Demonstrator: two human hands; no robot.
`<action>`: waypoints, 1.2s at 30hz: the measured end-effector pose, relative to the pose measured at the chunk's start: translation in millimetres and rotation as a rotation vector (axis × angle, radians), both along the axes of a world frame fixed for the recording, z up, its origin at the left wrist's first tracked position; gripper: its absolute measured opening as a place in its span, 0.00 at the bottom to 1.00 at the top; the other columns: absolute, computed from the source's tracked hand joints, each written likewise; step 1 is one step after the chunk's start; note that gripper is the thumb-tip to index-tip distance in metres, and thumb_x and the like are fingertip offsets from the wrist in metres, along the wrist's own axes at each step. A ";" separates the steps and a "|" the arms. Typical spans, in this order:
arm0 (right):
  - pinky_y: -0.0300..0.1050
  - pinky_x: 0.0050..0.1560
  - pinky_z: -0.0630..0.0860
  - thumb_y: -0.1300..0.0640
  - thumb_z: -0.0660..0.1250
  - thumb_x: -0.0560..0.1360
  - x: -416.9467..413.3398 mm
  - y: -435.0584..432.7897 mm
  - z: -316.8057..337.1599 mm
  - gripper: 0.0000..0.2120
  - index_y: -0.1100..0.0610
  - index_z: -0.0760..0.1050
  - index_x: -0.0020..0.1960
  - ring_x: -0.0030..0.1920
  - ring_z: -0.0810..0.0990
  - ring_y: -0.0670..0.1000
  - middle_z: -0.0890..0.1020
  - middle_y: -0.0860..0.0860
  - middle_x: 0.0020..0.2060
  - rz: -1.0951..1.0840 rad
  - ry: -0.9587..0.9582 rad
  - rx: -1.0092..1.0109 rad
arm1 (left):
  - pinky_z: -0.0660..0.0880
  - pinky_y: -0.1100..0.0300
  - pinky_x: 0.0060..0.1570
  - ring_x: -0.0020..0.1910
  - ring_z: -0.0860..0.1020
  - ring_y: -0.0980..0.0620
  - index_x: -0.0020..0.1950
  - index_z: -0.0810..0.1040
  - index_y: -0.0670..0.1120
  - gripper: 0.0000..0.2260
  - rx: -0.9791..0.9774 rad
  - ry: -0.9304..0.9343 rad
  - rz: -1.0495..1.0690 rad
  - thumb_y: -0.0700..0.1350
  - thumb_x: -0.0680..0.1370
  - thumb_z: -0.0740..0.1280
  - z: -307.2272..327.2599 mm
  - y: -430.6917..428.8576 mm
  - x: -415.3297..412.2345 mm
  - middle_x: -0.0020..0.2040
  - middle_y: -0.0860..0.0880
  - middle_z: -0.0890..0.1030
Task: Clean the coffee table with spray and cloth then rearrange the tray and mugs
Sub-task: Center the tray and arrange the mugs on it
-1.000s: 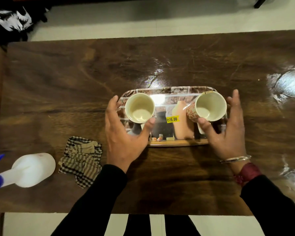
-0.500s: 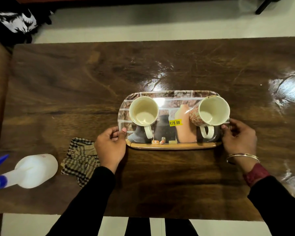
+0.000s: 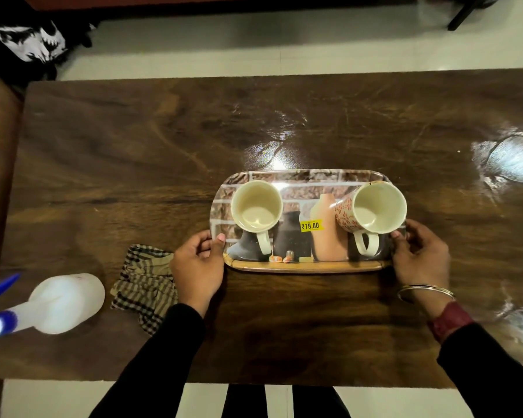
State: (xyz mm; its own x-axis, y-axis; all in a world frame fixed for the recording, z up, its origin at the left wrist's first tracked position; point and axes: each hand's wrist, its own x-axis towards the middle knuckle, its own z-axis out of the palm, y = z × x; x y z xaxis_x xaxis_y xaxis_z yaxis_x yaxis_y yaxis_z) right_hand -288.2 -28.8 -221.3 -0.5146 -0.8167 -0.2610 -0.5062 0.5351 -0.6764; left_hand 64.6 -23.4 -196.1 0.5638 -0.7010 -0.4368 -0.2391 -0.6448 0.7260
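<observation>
Your left hand [image 3: 198, 263] and right hand [image 3: 418, 257] pinch the tray [image 3: 308, 265] at 9 and 3, long axis between them.

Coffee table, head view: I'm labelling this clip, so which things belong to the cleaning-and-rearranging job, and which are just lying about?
Job:
- printed rectangular tray, held by left hand and right hand
- plain cream mug
- leaf-patterned cream mug
- checked cloth
- white spray bottle
- brown wooden table

Lying about:
- black printed fabric on floor
</observation>
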 end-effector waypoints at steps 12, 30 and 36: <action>0.46 0.49 0.76 0.61 0.70 0.80 1.8 -5.3 0.7 0.12 0.56 0.81 0.63 0.40 0.78 0.52 0.81 0.53 0.43 -0.024 -0.002 -0.016 | 0.79 0.65 0.46 0.38 0.81 0.62 0.58 0.83 0.50 0.10 -0.019 0.062 0.048 0.47 0.77 0.72 -0.4 0.5 -4.8 0.42 0.54 0.85; 0.31 0.42 0.74 0.59 0.69 0.82 -1.2 0.3 -7.5 0.13 0.54 0.79 0.66 0.41 0.77 0.49 0.78 0.50 0.40 -0.006 -0.048 -0.036 | 0.78 0.64 0.43 0.35 0.80 0.66 0.57 0.83 0.50 0.09 -0.034 0.065 0.023 0.48 0.78 0.72 -0.8 3.8 -4.1 0.38 0.55 0.83; 0.31 0.46 0.72 0.55 0.64 0.84 3.4 9.5 1.0 0.16 0.59 0.70 0.70 0.40 0.76 0.39 0.78 0.52 0.45 -0.125 -0.112 -0.106 | 0.82 0.53 0.49 0.39 0.81 0.56 0.53 0.81 0.51 0.10 -0.015 0.078 0.035 0.55 0.78 0.70 -0.9 7.4 1.3 0.41 0.53 0.84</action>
